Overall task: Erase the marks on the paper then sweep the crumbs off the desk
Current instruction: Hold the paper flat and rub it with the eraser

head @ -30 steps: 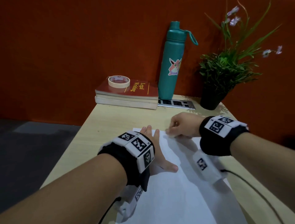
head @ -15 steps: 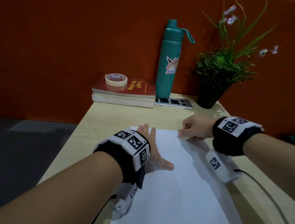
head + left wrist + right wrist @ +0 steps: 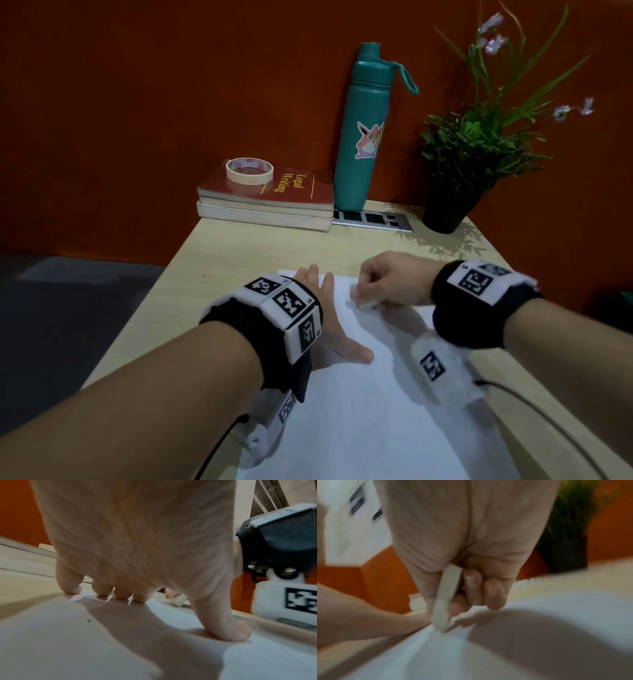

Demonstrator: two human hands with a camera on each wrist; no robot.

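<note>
A white sheet of paper [image 3: 359, 404] lies on the pale wooden desk [image 3: 246, 253]. My left hand [image 3: 325, 315] presses flat on the sheet's far left part, fingers straight and thumb spread; in the left wrist view the left hand [image 3: 137, 561] has its fingertips [image 3: 121, 596] on the paper [image 3: 68, 642]. My right hand [image 3: 390, 281] pinches a small pale eraser [image 3: 368, 304] against the far part of the sheet. In the blurred right wrist view the eraser [image 3: 444, 601] sits between thumb and curled fingers, its tip on the paper [image 3: 436, 655]. No marks or crumbs show clearly.
At the back of the desk two stacked books [image 3: 270, 202] carry a roll of tape [image 3: 249, 170]. A teal bottle [image 3: 363, 137], a flat marker strip [image 3: 373, 219] and a potted plant [image 3: 459, 171] stand beside them. The desk's left edge drops to dark floor [image 3: 68, 301].
My right hand with the eraser slid right across the top of the sheet, then back left and a little nearer. My left hand stayed pressed on the paper.
</note>
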